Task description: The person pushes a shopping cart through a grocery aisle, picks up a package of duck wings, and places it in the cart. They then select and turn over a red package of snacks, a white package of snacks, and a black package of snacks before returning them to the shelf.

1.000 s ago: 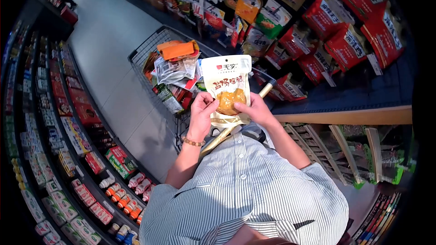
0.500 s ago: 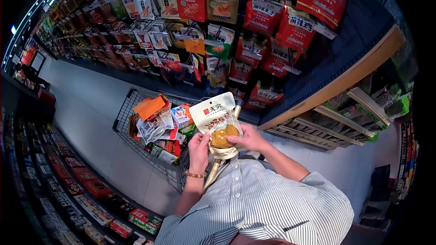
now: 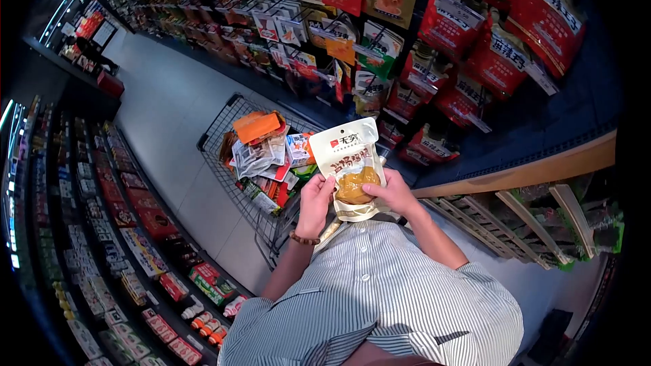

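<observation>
Supermarket aisle, head view, heavy fisheye. Pale floor (image 3: 163, 88) runs away beyond the hands, stocked shelves on both sides. Left hand (image 3: 317, 198) grips the lower left edge of a cream snack pouch (image 3: 349, 156), thumb on the front, fingers curled behind; closed pinch. Right hand (image 3: 390, 193) grips the lower right edge the same way, thumb laid over the front near the clear window, fingers behind. Snack pouch is held upright between both hands, in front of the chest, front facing the camera: red logo at the top, brown lettering, a window showing an orange-brown piece of food. It sits over the near end of the cart, not in it. Beaded bracelet (image 3: 303, 238) on the left wrist. Striped shirt (image 3: 380, 291) fills the bottom of the view, short sleeves, bare forearms.

Wire shopping cart (image 3: 215, 163) stands just beyond the left hand, loaded with packets; an orange pack (image 3: 256, 127) lies on top of the heap, clear and white wrappers under it. Cart handle (image 3: 330, 230), wood-coloured, passes under the hands, mostly hidden by them and the pouch. Beyond the right hand, snack bags hang on pegs; big red bags (image 3: 498, 61) farther out to the right of it, above a wooden shelf edge (image 3: 529, 171). Left of the left hand, well apart, low shelves (image 3: 129, 230) with rows of small boxes and bottles, labels too small to read.
</observation>
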A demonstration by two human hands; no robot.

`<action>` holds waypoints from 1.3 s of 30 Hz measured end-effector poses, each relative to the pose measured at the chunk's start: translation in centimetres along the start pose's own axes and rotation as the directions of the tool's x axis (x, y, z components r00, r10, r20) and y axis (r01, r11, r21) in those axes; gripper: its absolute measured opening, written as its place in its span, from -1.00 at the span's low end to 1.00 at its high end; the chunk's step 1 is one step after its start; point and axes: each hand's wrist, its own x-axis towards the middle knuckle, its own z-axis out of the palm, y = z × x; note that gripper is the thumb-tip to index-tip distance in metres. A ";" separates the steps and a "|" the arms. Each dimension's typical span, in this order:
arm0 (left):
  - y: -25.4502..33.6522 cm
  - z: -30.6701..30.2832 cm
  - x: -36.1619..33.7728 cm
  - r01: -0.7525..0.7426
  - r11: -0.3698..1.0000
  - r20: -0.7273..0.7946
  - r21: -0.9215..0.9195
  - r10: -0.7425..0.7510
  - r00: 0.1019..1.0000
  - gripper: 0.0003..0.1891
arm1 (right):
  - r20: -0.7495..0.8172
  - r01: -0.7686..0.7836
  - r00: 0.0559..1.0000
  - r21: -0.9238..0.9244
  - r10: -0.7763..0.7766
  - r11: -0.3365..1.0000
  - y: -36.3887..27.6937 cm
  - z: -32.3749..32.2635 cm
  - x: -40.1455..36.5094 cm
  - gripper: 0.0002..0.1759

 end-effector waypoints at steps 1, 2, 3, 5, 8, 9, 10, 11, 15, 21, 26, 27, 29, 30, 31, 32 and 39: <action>0.3 0.5 -0.1 -0.010 1.000 -0.029 -0.001 0.010 1.000 -0.85 | 0.033 0.000 0.999 -0.005 0.000 1.000 -0.5 -0.2 0.3 -0.60; 0.7 1.2 -0.4 -0.016 1.000 -0.041 0.004 0.017 0.999 -0.83 | 0.063 -0.007 0.998 -0.002 0.007 1.000 -0.5 -0.5 0.9 -0.60; 0.9 1.6 -0.6 -0.019 1.000 -0.056 0.008 0.019 0.998 -0.81 | 0.070 0.009 0.997 -0.019 -0.008 1.000 -0.2 -0.8 1.5 -0.60; 0.9 1.7 -1.0 -0.065 0.996 0.005 0.061 0.065 0.998 -0.71 | 0.087 0.025 0.996 -0.029 -0.022 0.999 -0.3 -1.0 2.1 -0.60; 0.6 2.6 -1.5 -0.069 0.992 0.005 0.101 0.069 0.998 -0.65 | 0.152 0.062 0.986 0.008 -0.063 0.998 -0.3 -1.6 3.2 -0.60; 0.3 2.9 -1.6 -0.083 0.992 -0.018 0.094 0.086 0.996 -0.65 | 0.180 0.068 0.981 0.013 -0.069 0.998 -0.3 -1.8 3.5 -0.61; 0.0 3.3 -1.7 -0.097 0.992 -0.043 0.086 0.100 0.994 -0.65 | 0.201 0.056 0.978 0.013 -0.057 0.998 -0.4 -2.0 3.6 -0.61; -0.2 3.7 -1.7 -0.097 0.993 -0.082 0.073 0.103 0.991 -0.64 | 0.231 0.052 0.971 0.042 -0.060 0.998 -0.5 -2.3 3.7 -0.60; -1.0 4.8 -2.3 -0.105 0.992 -0.170 0.070 0.115 0.979 -0.71 | 0.329 0.010 0.944 0.042 -0.024 0.999 0.4 -3.4 4.4 -0.55; -2.5 4.8 -3.4 -0.052 0.974 -0.347 0.222 0.129 0.929 -0.81 | 0.449 0.023 0.894 -0.053 0.003 0.998 -0.1 -3.8 5.2 -0.54; -2.9 4.1 -4.4 -0.043 0.966 -0.443 0.254 0.155 0.883 -0.73 | 0.467 0.021 0.884 -0.098 0.027 0.995 -0.7 -3.7 6.2 -0.54; -3.5 3.3 -4.6 -0.071 0.973 -0.446 0.220 0.165 0.880 -0.70 | 0.472 0.024 0.881 -0.105 0.028 0.994 -0.7 -3.7 6.3 -0.54; -4.6 1.6 -5.7 -0.039 0.946 -0.491 0.323 0.202 0.847 -0.71 | 0.436 0.018 0.900 -0.031 -0.003 0.999 -0.8 -3.8 6.8 -0.56; -5.3 0.5 -6.4 0.011 0.907 -0.531 0.420 0.236 0.814 -0.71 | 0.439 0.020 0.899 -0.037 -0.002 0.999 -0.6 -4.0 7.2 -0.56; -6.4 -0.9 -7.1 0.061 0.843 -0.553 0.535 0.295 0.779 -0.72 | 0.392 0.066 0.919 -0.084 -0.028 0.994 -0.2 -4.4 7.8 -0.56; -6.3 -1.1 -8.0 0.058 0.846 -0.555 0.530 0.295 0.778 -0.72 | 0.346 0.109 0.936 -0.131 -0.057 0.985 -0.2 -4.5 8.1 -0.57; -9.7 -4.9 -12.1 0.406 0.352 -0.538 0.843 0.570 0.622 -0.73 | 0.231 0.159 0.965 -0.157 -0.120 0.975 1.4 -5.3 10.6 -0.65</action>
